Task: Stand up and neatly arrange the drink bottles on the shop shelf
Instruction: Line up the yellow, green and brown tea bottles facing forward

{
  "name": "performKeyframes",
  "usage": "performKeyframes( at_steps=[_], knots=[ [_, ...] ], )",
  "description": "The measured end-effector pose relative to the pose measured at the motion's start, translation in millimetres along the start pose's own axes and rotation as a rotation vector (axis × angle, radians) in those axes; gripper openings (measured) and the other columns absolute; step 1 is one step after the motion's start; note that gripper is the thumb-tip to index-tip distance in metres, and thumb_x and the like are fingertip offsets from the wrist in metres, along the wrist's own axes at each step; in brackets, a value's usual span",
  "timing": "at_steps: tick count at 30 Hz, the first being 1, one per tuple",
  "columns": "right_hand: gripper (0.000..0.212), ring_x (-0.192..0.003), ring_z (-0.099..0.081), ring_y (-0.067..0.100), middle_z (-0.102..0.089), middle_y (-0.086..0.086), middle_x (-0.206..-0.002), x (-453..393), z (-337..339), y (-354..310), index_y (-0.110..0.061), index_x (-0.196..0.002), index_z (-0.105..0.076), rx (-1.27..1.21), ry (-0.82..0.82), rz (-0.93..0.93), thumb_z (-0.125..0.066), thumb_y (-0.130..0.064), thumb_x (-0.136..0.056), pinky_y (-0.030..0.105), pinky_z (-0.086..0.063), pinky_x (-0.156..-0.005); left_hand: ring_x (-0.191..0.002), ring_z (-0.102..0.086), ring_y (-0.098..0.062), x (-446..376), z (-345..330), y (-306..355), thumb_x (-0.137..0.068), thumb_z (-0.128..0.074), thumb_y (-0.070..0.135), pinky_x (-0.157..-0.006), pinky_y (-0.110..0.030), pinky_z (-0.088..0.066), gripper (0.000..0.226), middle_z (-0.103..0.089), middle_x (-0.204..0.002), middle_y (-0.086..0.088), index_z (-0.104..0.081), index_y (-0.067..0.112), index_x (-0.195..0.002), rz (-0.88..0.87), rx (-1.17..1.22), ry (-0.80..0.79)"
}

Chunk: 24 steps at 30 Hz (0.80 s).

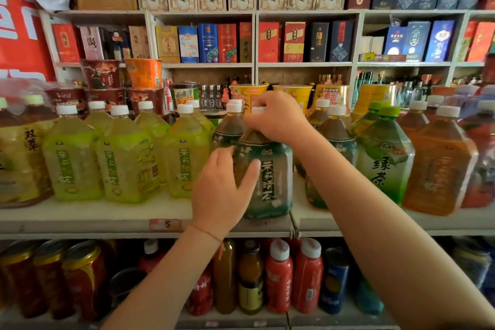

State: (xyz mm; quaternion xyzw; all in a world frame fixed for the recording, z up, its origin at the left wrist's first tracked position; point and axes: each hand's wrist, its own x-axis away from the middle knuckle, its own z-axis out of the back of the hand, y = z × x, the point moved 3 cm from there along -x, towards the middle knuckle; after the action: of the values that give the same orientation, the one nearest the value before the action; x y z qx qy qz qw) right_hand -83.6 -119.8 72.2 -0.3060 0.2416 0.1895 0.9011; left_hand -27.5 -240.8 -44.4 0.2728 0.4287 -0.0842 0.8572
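Observation:
A large dark-green jasmine tea bottle (270, 182) stands upright at the front edge of the white shelf (107, 215). My right hand (278, 118) is closed over its cap and neck from above. My left hand (222, 190) wraps the bottle's left side, thumb across the label. Behind it stands a second dark-green bottle (230, 126). Left of them is a row of yellow-green tea bottles (126, 163). To the right stand another dark-green bottle (337, 136), a green tea bottle (385, 158) and an orange tea bottle (439, 166).
Instant noodle cups (144, 73) and small bottles sit behind the drink row. Boxed liquor (209, 43) fills the upper shelves. The lower shelf holds red bottles (280, 276), jars with gold lids (83, 273) and a blue can (334, 281). A price tag (164, 224) marks the shelf edge.

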Motion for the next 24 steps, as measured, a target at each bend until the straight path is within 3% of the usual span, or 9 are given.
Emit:
performKeyframes(
  at_steps=[3, 5, 7, 10, 20, 24],
  knots=[
    [0.022, -0.063, -0.051, 0.017, -0.054, 0.000, -0.067, -1, 12, 17, -0.012, -0.068, -0.057, 0.006, 0.024, -0.044, -0.065, -0.026, -0.083, 0.028, -0.040, -0.053, -0.127, -0.050, -0.029, -19, -1, 5, -0.102, -0.035, 0.041, -0.104, -0.048, -0.046, 0.049, -0.057, -0.134, -0.012, -0.068, 0.011, -0.119, -0.127, -0.059, 0.183],
    [0.021, -0.061, -0.049, 0.017, -0.053, 0.003, -0.067, -2, 16, 25, -0.009, -0.070, -0.059, 0.024, 0.020, -0.065, -0.064, -0.025, -0.083, 0.031, -0.040, -0.055, -0.137, -0.042, -0.032, -34, -3, 3, -0.101, -0.036, 0.035, -0.113, -0.049, -0.036, 0.045, -0.049, -0.146, -0.014, -0.062, 0.015, -0.131, -0.138, -0.124, 0.145],
    [0.023, -0.061, -0.048, 0.018, -0.052, 0.004, -0.068, -4, 20, 31, -0.010, -0.072, -0.057, 0.071, 0.031, -0.075, -0.064, -0.028, -0.084, 0.030, -0.039, -0.055, -0.144, -0.034, -0.034, -43, -11, -4, -0.100, -0.044, 0.035, -0.117, -0.050, -0.027, 0.046, -0.038, -0.155, -0.014, -0.051, 0.026, -0.144, -0.141, -0.270, 0.005],
    [0.024, -0.069, -0.055, 0.020, -0.060, 0.006, -0.077, -9, 20, 41, -0.006, -0.078, -0.062, 0.116, 0.080, -0.099, -0.064, -0.029, -0.085, 0.032, -0.045, -0.058, -0.144, -0.034, -0.036, -43, -19, -11, -0.096, -0.056, 0.039, -0.119, -0.050, -0.023, 0.057, -0.032, -0.158, -0.018, -0.041, 0.034, -0.150, -0.122, -0.399, -0.109],
    [0.017, -0.085, -0.058, 0.024, -0.061, 0.006, -0.092, -28, 7, 53, -0.009, -0.090, -0.061, 0.137, 0.218, -0.156, -0.059, -0.026, -0.089, 0.035, -0.048, -0.067, -0.143, -0.037, -0.034, -42, -20, -6, -0.090, -0.061, 0.039, -0.119, -0.053, -0.025, 0.059, -0.038, -0.156, -0.018, -0.047, 0.031, -0.147, -0.099, -0.403, -0.058],
    [0.028, -0.079, -0.062, 0.024, -0.061, 0.005, -0.082, -35, 3, 53, -0.010, -0.084, -0.060, 0.168, 0.179, -0.130, -0.062, -0.038, -0.090, 0.034, -0.049, -0.061, -0.141, -0.039, -0.035, -42, -23, -6, -0.090, -0.062, 0.040, -0.118, -0.055, -0.027, 0.058, -0.041, -0.154, -0.019, -0.049, 0.031, -0.146, -0.076, -0.400, -0.029]
  ],
)
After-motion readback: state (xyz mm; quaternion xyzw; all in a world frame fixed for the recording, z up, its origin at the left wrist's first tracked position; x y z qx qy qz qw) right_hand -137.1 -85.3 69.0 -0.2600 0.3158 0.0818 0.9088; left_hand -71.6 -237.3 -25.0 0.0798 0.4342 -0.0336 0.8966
